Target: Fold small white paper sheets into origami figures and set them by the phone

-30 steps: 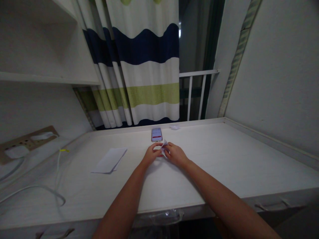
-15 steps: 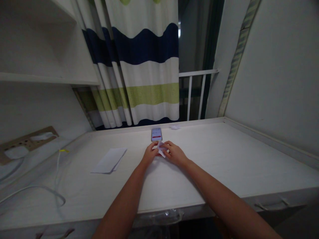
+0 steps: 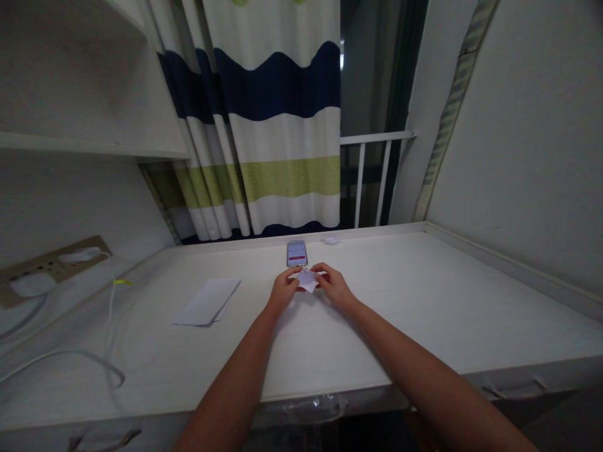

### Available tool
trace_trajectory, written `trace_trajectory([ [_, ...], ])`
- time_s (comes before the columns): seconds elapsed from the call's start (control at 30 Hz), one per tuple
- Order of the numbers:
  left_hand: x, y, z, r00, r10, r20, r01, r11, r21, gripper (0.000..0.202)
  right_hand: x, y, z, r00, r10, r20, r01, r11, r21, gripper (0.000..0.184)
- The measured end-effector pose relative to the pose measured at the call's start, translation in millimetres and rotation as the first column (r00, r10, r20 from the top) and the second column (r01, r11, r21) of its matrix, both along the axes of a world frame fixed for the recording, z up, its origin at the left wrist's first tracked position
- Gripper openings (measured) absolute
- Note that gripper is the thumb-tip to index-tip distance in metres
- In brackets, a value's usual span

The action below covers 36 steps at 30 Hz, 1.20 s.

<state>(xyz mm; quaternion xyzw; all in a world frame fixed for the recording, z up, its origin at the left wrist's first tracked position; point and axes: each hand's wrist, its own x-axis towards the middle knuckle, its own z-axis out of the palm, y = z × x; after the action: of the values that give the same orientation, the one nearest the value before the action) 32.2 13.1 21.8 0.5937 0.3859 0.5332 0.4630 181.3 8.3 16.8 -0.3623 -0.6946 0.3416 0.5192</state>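
pinching folded white paper (image 3: 308, 280) between left hand (image 3: 282, 290) and right hand (image 3: 333, 285), over the middle of a white desk (image 3: 424, 301), just on the near side of a phone (image 3: 296, 253). with the left hand, pressing thumb and fingertips onto the paper's left side; with the right, nipping the right side between thumb and fingertips. hiding some fingertips behind the paper, so not being able to tell exactly how those are bending. showing pointed corners and a pale broad face toward the camera. not being able to tell about contact between paper and desktop. extending both forearms over the near edge.

seeing the phone lying face up, screen lit, red bar low on it. noting a small white scrap (image 3: 331, 240) lying by the far edge, right of the phone. noting loose paper sheets (image 3: 207, 301) lying overlapped, well left of the hands. farther left, seeing a pale cable (image 3: 80, 353) looping on the desk, a yellow tie (image 3: 122, 282), and a socket board (image 3: 51, 270) with plugs. at the far side, observing a striped curtain (image 3: 292, 138) hanging, white railing (image 3: 377, 137) showing to its right.
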Motion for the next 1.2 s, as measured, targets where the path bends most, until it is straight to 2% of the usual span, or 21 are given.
trace_trajectory([
  [0.1,0,1,-2.3,1.000,0.018,-0.008,-0.018,0.999,0.033,0.031,0,3,-1.8,0.996,-0.013,-0.088,0.007,0.997,-0.076,0.017],
  [0.37,0,-3,1.9,1.000,-0.002,-0.012,0.003,0.996,0.094,0.030,1,10,-2.4,0.950,0.050,-0.307,-0.118,0.971,-0.207,0.017],
  [0.57,0,-3,3.7,1.000,-0.002,0.013,0.001,0.995,0.098,0.016,1,13,-3.9,0.928,0.010,-0.372,-0.112,0.961,-0.252,0.016],
  [0.73,-2,0,2.1,1.000,0.013,-0.004,-0.012,0.991,0.133,0.012,1,12,-1.3,0.929,-0.028,-0.370,-0.093,0.948,-0.305,0.014],
  [0.83,-2,0,2.3,1.000,-0.006,0.012,0.005,0.996,0.094,0.014,1,11,-0.1,0.943,-0.048,-0.330,-0.052,0.956,-0.289,0.015],
  [0.97,0,1,1.3,1.000,-0.015,-0.001,0.015,0.999,0.043,0.020,0,11,-1.7,0.971,-0.040,-0.234,-0.007,0.980,-0.197,0.017],
  [1.07,1,3,-0.7,1.000,-0.013,0.012,0.013,0.999,0.039,0.032,0,11,-4.5,0.975,0.009,-0.220,-0.035,0.993,-0.115,0.021],
  [1.2,1,3,-1.0,0.998,-0.059,0.024,0.058,0.998,0.032,0.043,0,11,-7.8,0.972,0.081,-0.222,-0.104,0.990,-0.091,0.030],
])
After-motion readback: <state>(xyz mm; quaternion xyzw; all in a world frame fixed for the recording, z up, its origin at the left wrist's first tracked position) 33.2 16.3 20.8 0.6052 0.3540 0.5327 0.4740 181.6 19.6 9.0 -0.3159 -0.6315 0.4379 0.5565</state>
